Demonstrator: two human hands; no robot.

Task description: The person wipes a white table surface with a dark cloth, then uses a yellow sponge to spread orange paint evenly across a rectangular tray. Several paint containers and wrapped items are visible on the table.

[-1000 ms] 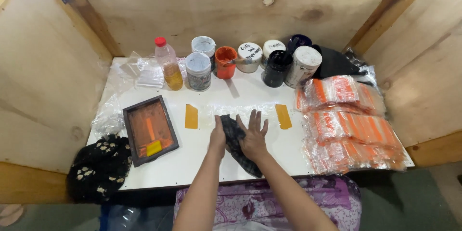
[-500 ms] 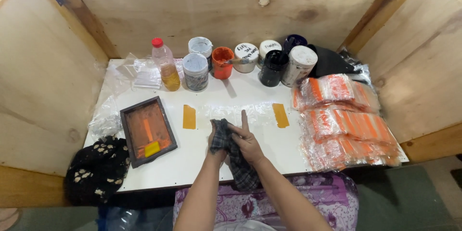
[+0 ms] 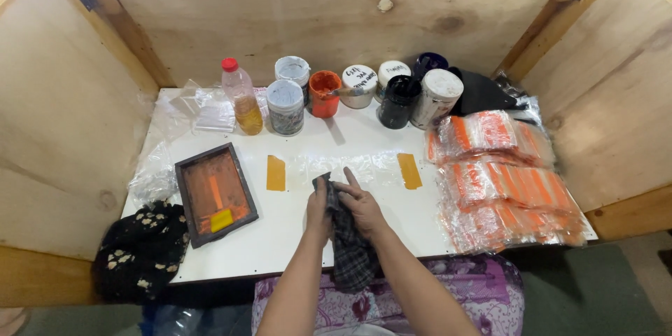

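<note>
Both hands close on a dark checked cloth (image 3: 348, 241) at the near edge of the white table (image 3: 294, 238): the left hand (image 3: 318, 208) grips its upper end in curled fingers, while the right hand (image 3: 362, 204) lies over it with fingers half bent, and the rest hangs off toward the lap. Along the far edge stand a red-capped bottle (image 3: 241, 96) part full of amber liquid, an open orange pot (image 3: 325, 92) of orange paint, and white-lidded jars (image 3: 285, 106) beside a black jar (image 3: 399, 101). At left a dark frame (image 3: 214, 192) shows an orange-stained screen, and at right lie stacked clear packets (image 3: 504, 182) of orange pieces.
</note>
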